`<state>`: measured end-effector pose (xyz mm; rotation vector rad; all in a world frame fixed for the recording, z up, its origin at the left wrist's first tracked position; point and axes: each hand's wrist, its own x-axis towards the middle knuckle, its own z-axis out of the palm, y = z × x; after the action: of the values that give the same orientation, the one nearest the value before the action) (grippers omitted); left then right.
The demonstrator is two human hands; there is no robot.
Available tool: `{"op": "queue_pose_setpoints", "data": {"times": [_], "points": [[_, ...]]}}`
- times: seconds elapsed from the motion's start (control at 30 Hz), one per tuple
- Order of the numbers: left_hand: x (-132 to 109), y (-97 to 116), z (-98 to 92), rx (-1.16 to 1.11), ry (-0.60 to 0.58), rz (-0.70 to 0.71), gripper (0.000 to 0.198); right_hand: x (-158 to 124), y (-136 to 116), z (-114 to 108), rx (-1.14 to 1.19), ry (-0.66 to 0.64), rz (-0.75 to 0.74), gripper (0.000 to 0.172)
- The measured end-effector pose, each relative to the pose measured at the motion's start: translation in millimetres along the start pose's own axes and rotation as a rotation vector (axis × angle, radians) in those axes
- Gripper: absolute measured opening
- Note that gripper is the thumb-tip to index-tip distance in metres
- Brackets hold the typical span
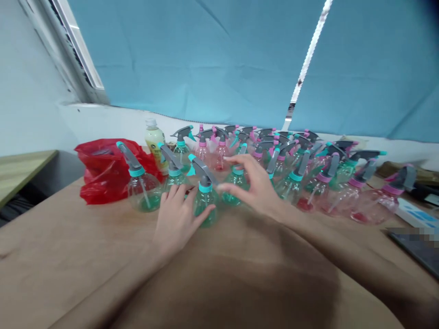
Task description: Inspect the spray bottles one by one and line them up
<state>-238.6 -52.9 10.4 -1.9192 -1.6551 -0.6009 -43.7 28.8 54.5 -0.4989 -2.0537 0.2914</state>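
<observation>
A clear green spray bottle [206, 211] with a grey and turquoise spray head stands upright on the table, nearest to me. My left hand [176, 212] grips its body from the left, with the thumb across the front and the other fingertips partly hidden behind. My right hand [257, 183] is just right of its spray head, thumb and forefinger apart. The right thumb tip is at the back end of that head; whether they touch I cannot tell. Another green spray bottle [236, 195] is partly hidden behind the right hand. Two more green spray bottles, one at far left [144, 194], stand left of the held one.
Several green and pink spray bottles [373, 205] crowd the back and right of the wooden table [85, 256]. A red plastic bag [106, 178] and a pale bottle with a white cap [154, 139] are at left. A dark flat object [414, 251] lies at the right edge.
</observation>
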Motion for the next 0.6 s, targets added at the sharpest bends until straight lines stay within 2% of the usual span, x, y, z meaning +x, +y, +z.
{"op": "queue_pose_setpoints", "data": {"times": [0.1,0.23,0.33,0.43,0.6], "points": [[7,0,3.0,0.035,-0.002,0.026,0.05,17,3,-13,-0.205,0.057,0.128,0.041],[17,1,10.2,0.05,-0.006,0.038,0.05,38,8,-23,-0.618,0.003,0.306,0.044],[24,-1,13.9,0.053,-0.012,0.043,0.05,45,13,-23,-0.786,-0.018,0.384,0.052],[30,-4,16.6,0.043,-0.004,0.054,0.049,46,19,-20,-0.822,-0.045,0.433,0.06],[30,-11,20.7,0.019,0.026,0.052,0.047,46,25,-14,-0.697,-0.088,0.468,0.066]]}}
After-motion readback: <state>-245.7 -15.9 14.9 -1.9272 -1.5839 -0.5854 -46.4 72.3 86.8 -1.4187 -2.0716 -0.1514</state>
